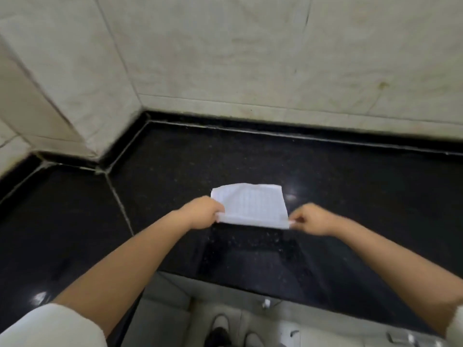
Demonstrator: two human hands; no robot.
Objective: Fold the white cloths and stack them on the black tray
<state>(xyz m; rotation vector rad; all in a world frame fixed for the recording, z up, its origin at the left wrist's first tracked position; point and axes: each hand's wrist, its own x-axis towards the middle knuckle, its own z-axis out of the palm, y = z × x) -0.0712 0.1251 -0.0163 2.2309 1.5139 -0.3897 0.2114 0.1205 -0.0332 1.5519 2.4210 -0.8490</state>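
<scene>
One white cloth (250,205) is held out over the middle of the black counter (350,196), its near edge stretched between the left hand (204,212) and the right hand (309,219), each pinching a near corner with curled fingers. It looks partly folded, so folding seems under way. No black tray or finished stack shows in view, so stacking appears still to come.

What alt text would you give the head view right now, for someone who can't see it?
Two bare hands hold a white cloth over a black stone counter, the left hand gripping its near left corner and the right hand pinching its near right corner. Pale tiled walls meet behind the counter; no tray is visible.
</scene>
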